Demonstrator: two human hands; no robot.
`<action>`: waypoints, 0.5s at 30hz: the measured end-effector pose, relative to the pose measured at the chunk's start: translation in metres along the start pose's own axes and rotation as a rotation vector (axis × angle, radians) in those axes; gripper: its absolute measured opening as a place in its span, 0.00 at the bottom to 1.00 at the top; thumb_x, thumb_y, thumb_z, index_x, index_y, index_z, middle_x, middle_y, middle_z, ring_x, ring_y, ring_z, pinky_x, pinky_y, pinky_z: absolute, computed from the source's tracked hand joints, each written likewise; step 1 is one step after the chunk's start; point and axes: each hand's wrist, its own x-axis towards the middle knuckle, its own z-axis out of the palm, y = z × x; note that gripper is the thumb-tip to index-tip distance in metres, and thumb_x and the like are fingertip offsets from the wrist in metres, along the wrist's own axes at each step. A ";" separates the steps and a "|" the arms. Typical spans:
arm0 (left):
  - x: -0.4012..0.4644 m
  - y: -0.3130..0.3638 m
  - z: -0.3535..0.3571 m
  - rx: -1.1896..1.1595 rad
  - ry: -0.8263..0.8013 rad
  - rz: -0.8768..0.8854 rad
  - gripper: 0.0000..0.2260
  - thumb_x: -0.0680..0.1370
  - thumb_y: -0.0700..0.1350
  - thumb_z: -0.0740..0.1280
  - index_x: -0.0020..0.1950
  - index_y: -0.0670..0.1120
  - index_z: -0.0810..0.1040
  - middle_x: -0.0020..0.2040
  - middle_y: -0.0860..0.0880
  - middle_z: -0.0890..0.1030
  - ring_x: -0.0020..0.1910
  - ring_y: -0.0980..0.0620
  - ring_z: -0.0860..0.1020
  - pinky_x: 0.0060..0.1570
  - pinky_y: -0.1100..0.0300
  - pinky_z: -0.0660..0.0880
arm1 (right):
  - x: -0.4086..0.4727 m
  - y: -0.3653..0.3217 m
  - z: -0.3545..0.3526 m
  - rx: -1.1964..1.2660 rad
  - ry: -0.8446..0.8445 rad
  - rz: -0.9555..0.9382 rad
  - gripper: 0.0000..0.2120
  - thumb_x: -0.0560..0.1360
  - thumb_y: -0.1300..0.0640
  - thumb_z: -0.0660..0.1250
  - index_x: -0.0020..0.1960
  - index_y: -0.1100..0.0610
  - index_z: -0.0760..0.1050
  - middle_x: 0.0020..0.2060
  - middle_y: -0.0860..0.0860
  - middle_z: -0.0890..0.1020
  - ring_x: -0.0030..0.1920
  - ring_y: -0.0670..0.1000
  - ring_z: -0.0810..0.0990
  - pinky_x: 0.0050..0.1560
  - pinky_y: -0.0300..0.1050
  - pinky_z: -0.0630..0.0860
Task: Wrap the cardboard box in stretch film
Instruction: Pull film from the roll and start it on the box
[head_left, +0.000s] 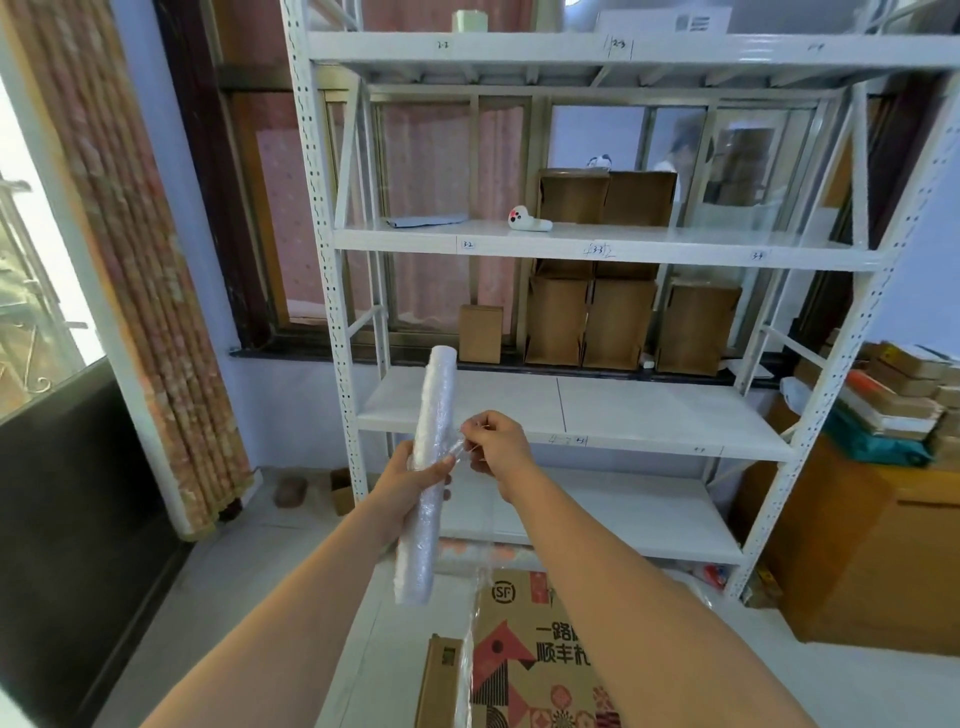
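**Holding the roll, pinching the film edge**

Gripping the stretch film roll (427, 483) near mid-length with the left hand (415, 480), fingers and thumb curled round the cylinder. Roll held nearly upright, top tilted slightly to the right, raised at chest level in front of the white metal shelving unit (571, 410). Lower end of roll hanging free above the floor.

Pinching a loose strand of film (460, 447) with the right hand (496, 444), thumb and forefinger closed on it just beside the roll's right edge. Strand short and bunched, running from the roll surface to the pinch. Both hands close together, not touching each other as far as visible.

Cardboard box (540, 665) lying low in view, below and to the right of the roll, under the right forearm; printed top with red, black and white graphics. Band of clear film (467, 670) draped down the box's left side. Smaller brown carton (441, 680) just beside it on the left.

Plain brown boxes (592, 322) standing behind the shelving's middle levels. Small white figure (527, 221) resting on the upper shelf. Stack of parcels (904, 395) at far right on a brown cabinet. Patterned curtain (150, 260) hanging at left.
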 end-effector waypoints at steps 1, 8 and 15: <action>0.002 -0.002 -0.003 0.019 0.053 -0.006 0.25 0.72 0.46 0.74 0.64 0.42 0.67 0.47 0.42 0.79 0.41 0.47 0.79 0.39 0.57 0.79 | 0.000 0.002 0.000 0.002 0.012 -0.041 0.09 0.78 0.64 0.64 0.39 0.57 0.72 0.31 0.53 0.75 0.30 0.47 0.71 0.29 0.35 0.71; 0.005 -0.003 -0.009 0.162 0.116 -0.053 0.34 0.70 0.55 0.74 0.68 0.41 0.67 0.64 0.33 0.72 0.63 0.33 0.72 0.63 0.38 0.70 | -0.005 0.003 0.004 0.039 0.050 -0.176 0.07 0.74 0.67 0.68 0.39 0.58 0.79 0.30 0.52 0.78 0.31 0.46 0.75 0.30 0.34 0.74; 0.011 0.001 0.009 0.153 0.134 -0.139 0.41 0.71 0.66 0.66 0.76 0.47 0.57 0.71 0.44 0.66 0.69 0.41 0.66 0.66 0.45 0.63 | 0.004 0.017 -0.017 -0.257 0.380 -0.084 0.06 0.78 0.59 0.62 0.44 0.56 0.77 0.41 0.51 0.81 0.42 0.50 0.78 0.40 0.40 0.73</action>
